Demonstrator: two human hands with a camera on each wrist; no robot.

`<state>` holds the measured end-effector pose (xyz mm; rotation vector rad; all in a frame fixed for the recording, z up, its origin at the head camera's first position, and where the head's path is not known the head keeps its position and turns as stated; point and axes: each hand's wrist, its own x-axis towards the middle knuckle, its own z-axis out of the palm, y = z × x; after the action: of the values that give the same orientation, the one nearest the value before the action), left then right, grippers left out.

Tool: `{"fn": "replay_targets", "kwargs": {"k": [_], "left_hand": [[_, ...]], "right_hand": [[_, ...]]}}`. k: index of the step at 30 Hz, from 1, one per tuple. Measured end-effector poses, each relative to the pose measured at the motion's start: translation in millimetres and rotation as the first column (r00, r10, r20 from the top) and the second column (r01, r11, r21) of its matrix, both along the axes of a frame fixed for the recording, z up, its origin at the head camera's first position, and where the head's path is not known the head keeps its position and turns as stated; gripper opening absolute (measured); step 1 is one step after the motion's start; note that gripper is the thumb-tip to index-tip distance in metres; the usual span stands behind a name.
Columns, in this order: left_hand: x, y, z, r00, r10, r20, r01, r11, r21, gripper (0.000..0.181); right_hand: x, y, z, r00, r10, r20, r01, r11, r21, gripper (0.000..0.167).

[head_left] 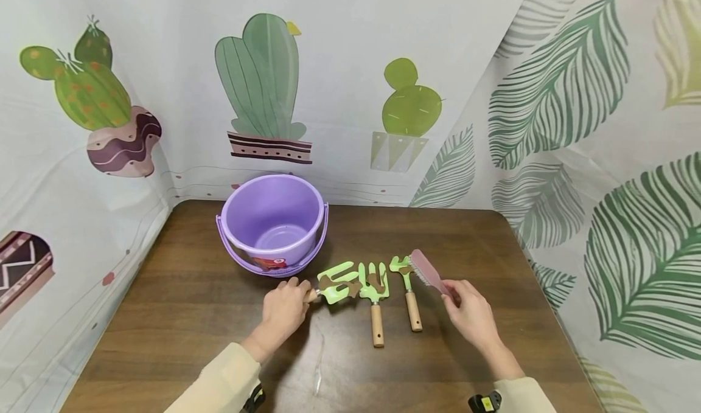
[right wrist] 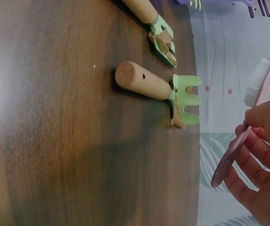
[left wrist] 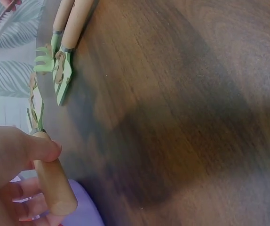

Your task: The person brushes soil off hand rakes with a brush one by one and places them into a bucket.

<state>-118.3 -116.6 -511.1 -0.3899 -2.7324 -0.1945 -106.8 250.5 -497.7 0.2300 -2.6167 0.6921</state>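
Note:
My left hand [head_left: 285,308] grips the wooden handle [left wrist: 55,186] of a garden tool with a light green slotted head [head_left: 338,284], smeared with brown clumps. Its head points right, above the table. In my right hand [head_left: 472,312] is a pink brush [head_left: 426,270] with white bristles, pinched by its handle. The bristles face left, close to the head of a small green hand rake [head_left: 413,309]. Between the hands lies a green garden fork [head_left: 376,322], handle toward me. Brown lumps stick to the rake and fork, as the right wrist view also shows.
A purple bucket [head_left: 274,215] stands at the back left of the brown wooden table [head_left: 181,334], its handle lowered at the front. Behind and beside the table hangs a pale cloth [head_left: 345,84] printed with cacti and leaves.

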Motion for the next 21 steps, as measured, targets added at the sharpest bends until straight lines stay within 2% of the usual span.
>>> {"fn": "replay_targets", "kwargs": {"k": [6,12,17,21], "left_hand": [[1.0,-1.0,4.5,0.999,-0.039,-0.031,0.038,0.999,-0.013,0.033],[3.1,-3.6,4.3,0.996,-0.067,-0.060,0.065,0.997,-0.034,0.031],[5.3,-6.4,3.8,0.992,-0.085,-0.091,0.082,0.996,-0.042,0.032],[7.0,-8.5,4.3,0.991,-0.096,-0.089,0.093,0.995,-0.037,0.032]], "right_hand": [[-2.1,-10,2.1,1.000,0.016,0.017,-0.016,1.000,-0.005,0.024],[-4.1,-25,3.3,0.998,0.045,0.037,-0.045,0.999,-0.013,0.024],[-4.9,-37,4.0,0.996,0.078,0.030,-0.079,0.997,0.017,0.025],[-4.5,-47,6.3,0.993,0.107,0.046,-0.109,0.993,0.036,0.026]]}}
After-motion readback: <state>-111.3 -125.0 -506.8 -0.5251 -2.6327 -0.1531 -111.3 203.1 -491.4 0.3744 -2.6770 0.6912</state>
